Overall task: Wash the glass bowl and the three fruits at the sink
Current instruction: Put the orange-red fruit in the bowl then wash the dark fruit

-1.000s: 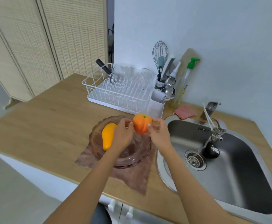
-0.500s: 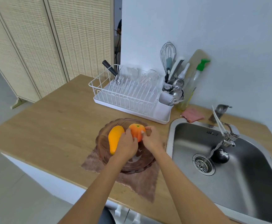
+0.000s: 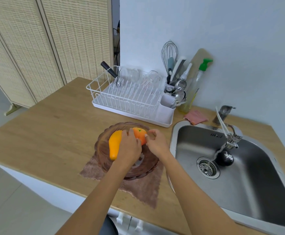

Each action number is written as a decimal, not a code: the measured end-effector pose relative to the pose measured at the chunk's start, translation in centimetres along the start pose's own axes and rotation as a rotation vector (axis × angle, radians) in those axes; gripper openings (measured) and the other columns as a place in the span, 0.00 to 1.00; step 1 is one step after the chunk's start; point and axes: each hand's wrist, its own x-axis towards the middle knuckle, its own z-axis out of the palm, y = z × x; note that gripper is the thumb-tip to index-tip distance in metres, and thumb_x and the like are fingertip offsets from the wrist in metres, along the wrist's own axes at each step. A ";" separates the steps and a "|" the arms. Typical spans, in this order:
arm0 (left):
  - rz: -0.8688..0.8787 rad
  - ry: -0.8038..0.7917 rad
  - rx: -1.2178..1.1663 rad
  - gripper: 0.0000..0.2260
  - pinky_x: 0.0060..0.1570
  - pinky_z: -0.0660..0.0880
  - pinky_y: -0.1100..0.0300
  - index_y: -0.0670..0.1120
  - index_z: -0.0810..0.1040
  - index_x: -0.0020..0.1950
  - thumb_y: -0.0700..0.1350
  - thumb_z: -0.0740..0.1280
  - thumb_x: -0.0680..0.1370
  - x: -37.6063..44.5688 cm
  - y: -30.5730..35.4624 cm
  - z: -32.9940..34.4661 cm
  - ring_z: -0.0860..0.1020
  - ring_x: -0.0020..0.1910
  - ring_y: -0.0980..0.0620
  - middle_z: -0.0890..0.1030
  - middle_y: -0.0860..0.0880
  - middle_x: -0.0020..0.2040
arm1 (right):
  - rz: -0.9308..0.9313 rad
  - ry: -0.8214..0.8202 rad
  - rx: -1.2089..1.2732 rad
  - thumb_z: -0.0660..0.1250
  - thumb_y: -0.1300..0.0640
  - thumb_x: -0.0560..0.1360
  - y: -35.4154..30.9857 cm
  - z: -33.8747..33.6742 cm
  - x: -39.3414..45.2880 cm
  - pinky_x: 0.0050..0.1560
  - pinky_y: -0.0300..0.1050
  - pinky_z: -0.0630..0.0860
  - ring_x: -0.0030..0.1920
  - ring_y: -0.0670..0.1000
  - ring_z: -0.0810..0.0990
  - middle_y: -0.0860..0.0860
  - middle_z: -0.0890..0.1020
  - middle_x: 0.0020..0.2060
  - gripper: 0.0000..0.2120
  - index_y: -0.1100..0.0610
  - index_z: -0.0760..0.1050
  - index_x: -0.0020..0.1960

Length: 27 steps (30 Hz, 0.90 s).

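Right now both my hands, left hand [image 3: 129, 146] and right hand [image 3: 157, 143], pinch the orange fruit [image 3: 140, 135] over the glass bowl [image 3: 102, 148] on the counter [image 3: 53, 133]; it seems wet, probably slippery, so I cup its round sides.

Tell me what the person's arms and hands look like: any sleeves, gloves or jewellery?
Both arms come in bare from the bottom of the picture, with no sleeve in view on either forearm. The left hand and the right hand wear no gloves. No watch, bracelet or ring shows on the wrists or the fingers that can be seen. The fingernails look short and unpainted, though they are small in this view.
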 end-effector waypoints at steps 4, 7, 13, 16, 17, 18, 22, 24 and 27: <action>0.090 0.033 0.020 0.22 0.57 0.68 0.56 0.37 0.59 0.75 0.41 0.56 0.82 0.5 2.4 0.5 0.70 0.64 0.41 0.65 0.37 0.69 | -0.041 0.066 0.013 0.63 0.52 0.78 0.2 -2.9 -0.4 0.55 0.42 0.74 0.48 0.48 0.79 0.48 0.80 0.49 0.12 0.54 0.75 0.59; 0.187 0.002 0.032 0.20 0.62 0.66 0.56 0.37 0.64 0.72 0.40 0.57 0.81 0.7 4.6 1.8 0.70 0.65 0.43 0.68 0.39 0.68 | -0.045 0.170 0.085 0.63 0.52 0.78 1.7 -6.1 -0.9 0.54 0.45 0.76 0.45 0.46 0.81 0.47 0.81 0.42 0.08 0.50 0.78 0.54; 0.330 -0.170 0.057 0.16 0.62 0.66 0.52 0.38 0.69 0.67 0.42 0.58 0.80 -0.5 7.6 8.9 0.71 0.63 0.42 0.71 0.40 0.64 | 0.107 0.306 0.174 0.63 0.54 0.78 9.4 -11.9 -2.8 0.47 0.52 0.80 0.42 0.53 0.83 0.54 0.84 0.41 0.07 0.54 0.78 0.52; 0.335 -0.346 0.133 0.18 0.66 0.65 0.53 0.38 0.67 0.69 0.43 0.57 0.81 -1.3 8.1 14.0 0.68 0.67 0.42 0.67 0.39 0.70 | 0.209 0.323 0.199 0.63 0.57 0.79 13.9 -13.7 -3.6 0.39 0.43 0.77 0.36 0.48 0.80 0.56 0.83 0.42 0.09 0.60 0.78 0.54; 0.329 -0.412 0.180 0.19 0.69 0.63 0.52 0.38 0.65 0.71 0.44 0.57 0.81 -1.6 8.1 15.7 0.66 0.69 0.42 0.66 0.39 0.71 | 0.238 0.329 0.196 0.63 0.57 0.79 15.3 -14.2 -3.8 0.40 0.43 0.77 0.35 0.47 0.80 0.55 0.83 0.41 0.08 0.60 0.78 0.53; 0.316 -0.480 0.216 0.21 0.71 0.60 0.52 0.38 0.62 0.73 0.45 0.57 0.82 -1.7 8.1 17.4 0.62 0.72 0.41 0.62 0.38 0.74 | 0.263 0.334 0.193 0.63 0.57 0.79 16.7 -14.7 -3.9 0.42 0.45 0.78 0.35 0.47 0.81 0.54 0.83 0.41 0.08 0.59 0.79 0.52; 0.227 -0.698 0.400 0.28 0.76 0.50 0.50 0.40 0.50 0.78 0.50 0.55 0.83 -1.4 7.6 23.2 0.49 0.78 0.40 0.47 0.39 0.79 | 0.358 0.368 0.187 0.64 0.55 0.78 21.4 -17.2 -3.8 0.46 0.52 0.79 0.36 0.49 0.83 0.53 0.84 0.39 0.06 0.55 0.79 0.50; 0.179 -0.785 0.521 0.30 0.76 0.47 0.50 0.41 0.45 0.79 0.52 0.54 0.83 -1.1 7.0 25.5 0.44 0.78 0.40 0.42 0.39 0.79 | 0.395 0.395 0.190 0.64 0.56 0.78 23.5 -18.9 -3.4 0.45 0.52 0.79 0.36 0.51 0.82 0.55 0.84 0.40 0.06 0.56 0.79 0.51; 0.147 -0.825 0.644 0.33 0.75 0.43 0.48 0.44 0.39 0.79 0.55 0.54 0.82 -0.4 6.3 27.9 0.39 0.78 0.40 0.37 0.39 0.78 | 0.454 0.429 0.177 0.65 0.55 0.77 26.3 -21.6 -2.3 0.51 0.55 0.80 0.40 0.52 0.83 0.54 0.84 0.40 0.06 0.56 0.78 0.51</action>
